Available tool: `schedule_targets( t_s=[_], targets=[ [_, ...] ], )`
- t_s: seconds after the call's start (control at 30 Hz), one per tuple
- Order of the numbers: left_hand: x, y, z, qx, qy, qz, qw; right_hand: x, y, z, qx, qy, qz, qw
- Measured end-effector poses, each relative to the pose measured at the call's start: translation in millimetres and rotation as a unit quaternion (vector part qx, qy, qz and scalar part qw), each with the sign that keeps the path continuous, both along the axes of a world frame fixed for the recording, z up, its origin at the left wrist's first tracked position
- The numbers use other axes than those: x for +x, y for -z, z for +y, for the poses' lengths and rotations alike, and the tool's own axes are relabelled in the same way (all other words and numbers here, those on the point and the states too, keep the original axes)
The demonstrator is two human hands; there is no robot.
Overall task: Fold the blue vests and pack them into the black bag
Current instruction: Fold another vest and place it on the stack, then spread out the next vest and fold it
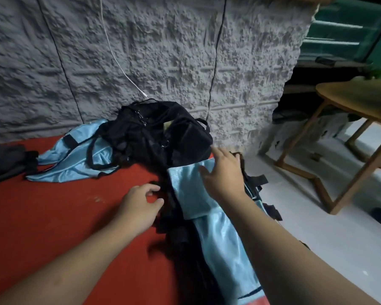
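We logged a red fabric-covered surface [53, 216] against a grey textured wall [163, 51]. On it sat a black fabric bag [163, 133], partly over one shiny light-blue vest [75, 164]. A second light-blue vest [218, 234] lay along the right edge. Our right hand [226, 175] rested flat on it, grip open; our left hand [141, 205] hovered beside, fingers loosely curled, holding nothing.

1. Blue vest [209, 194]: thin cloth, satin sheen; near part glossier, black fabric tabs at its edge.
2. Second blue vest [75, 159]: same shiny cloth, creased.
3. Black bag [163, 133]: matt woven fabric, small metal rings.
4. Red mat [53, 216]: matt, slightly scuffed.
5. Wall [163, 51]: rough grey texture.
6. Side table [361, 100]: smooth wood.
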State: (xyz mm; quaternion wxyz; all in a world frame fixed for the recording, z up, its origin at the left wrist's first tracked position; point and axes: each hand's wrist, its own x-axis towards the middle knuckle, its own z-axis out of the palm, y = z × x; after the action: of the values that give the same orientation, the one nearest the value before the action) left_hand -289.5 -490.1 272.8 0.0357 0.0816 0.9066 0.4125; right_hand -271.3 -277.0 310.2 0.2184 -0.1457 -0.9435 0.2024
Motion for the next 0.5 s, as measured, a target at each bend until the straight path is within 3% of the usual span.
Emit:
schedule_targets(
  t_s=[0.1,0.23,0.4,0.5],
  targets=[
    [2,8,-38,-0.019,-0.015,0.009,1.000,-1,2,-69,-0.028,-0.120,0.003,0.992],
    [-3,24,-96,-0.062,-0.046,0.011,0.997,-13,21,-150,-0.028,-0.217,-0.082,0.972],
    [-25,32,-147,-0.179,-0.045,0.087,0.979,-36,52,-211,-0.020,-0.258,-0.162,0.952],
    [-48,37,-166,-0.246,-0.035,0.073,0.966,-49,74,-234,-0.001,-0.272,-0.181,0.945]
  ],
)
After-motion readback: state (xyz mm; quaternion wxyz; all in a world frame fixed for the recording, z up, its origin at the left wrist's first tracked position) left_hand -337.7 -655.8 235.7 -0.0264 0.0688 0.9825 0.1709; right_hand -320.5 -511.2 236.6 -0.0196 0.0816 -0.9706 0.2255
